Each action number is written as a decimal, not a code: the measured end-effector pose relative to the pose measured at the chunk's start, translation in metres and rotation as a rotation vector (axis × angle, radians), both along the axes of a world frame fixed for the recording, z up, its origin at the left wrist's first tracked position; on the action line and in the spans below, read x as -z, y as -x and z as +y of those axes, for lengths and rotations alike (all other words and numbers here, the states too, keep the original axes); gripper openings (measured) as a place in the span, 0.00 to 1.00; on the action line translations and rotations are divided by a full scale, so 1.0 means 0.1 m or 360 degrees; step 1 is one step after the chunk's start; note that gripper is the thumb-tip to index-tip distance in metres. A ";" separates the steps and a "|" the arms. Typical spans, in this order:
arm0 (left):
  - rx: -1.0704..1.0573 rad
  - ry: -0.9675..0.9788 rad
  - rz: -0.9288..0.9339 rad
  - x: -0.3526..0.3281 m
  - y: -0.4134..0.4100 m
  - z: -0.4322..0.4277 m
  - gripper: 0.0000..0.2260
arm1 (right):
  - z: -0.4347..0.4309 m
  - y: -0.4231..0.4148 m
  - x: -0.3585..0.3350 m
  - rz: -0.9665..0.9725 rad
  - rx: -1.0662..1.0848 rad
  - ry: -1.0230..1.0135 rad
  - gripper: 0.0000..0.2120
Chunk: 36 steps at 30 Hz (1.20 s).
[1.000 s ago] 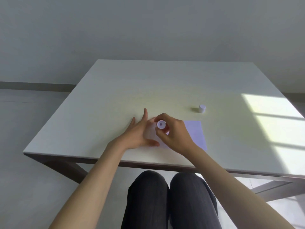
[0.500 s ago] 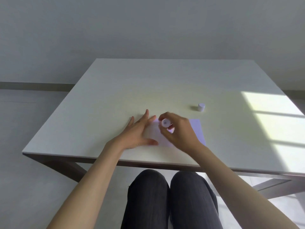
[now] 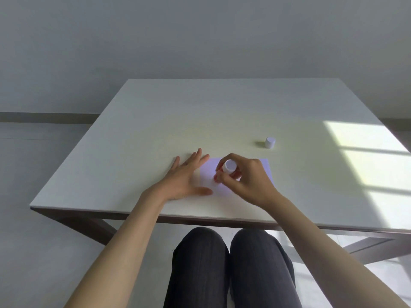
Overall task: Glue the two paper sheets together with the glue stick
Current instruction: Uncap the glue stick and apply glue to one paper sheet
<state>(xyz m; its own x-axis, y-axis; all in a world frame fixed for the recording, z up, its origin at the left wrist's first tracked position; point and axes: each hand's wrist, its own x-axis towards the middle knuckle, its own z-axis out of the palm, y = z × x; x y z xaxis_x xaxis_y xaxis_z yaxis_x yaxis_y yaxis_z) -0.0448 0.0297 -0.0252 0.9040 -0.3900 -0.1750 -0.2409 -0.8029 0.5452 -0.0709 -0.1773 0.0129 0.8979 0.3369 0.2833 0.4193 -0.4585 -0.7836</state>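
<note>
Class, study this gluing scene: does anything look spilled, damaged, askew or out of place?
Nothing stands out. The cap stands upright beside the paper, the left hand pins it flat, and the right hand holds the glue stick.

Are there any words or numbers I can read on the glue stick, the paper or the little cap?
None can be read.
Glue stick in the right hand: no text shows.
Paper under the left hand: blank.
Cap on the table: plain white.
</note>
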 end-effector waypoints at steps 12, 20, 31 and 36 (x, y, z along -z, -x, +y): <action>0.0017 -0.0012 -0.0037 0.02 0.01 0.00 0.45 | -0.15 0.05 -0.03 0.0093 0.0007 -0.0093 0.05; 0.0027 0.0035 -0.0035 0.00 0.04 0.01 0.46 | -0.09 -0.24 -0.02 0.0042 0.0459 -0.0201 0.06; 0.0019 -0.0059 -0.0096 0.06 -0.02 -0.01 0.48 | 0.29 0.01 0.03 -0.0167 -0.0015 0.0015 0.06; 0.0036 -0.0040 -0.0058 0.00 0.03 0.01 0.47 | 0.10 -0.33 -0.02 0.0102 0.0343 -0.0299 0.08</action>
<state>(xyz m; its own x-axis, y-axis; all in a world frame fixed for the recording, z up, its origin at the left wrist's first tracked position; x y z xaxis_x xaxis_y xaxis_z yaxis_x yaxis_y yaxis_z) -0.0478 0.0309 -0.0250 0.9010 -0.4062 -0.1521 -0.2782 -0.8103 0.5157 -0.0381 -0.1673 0.0152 0.9612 0.0833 0.2629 0.2746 -0.3761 -0.8850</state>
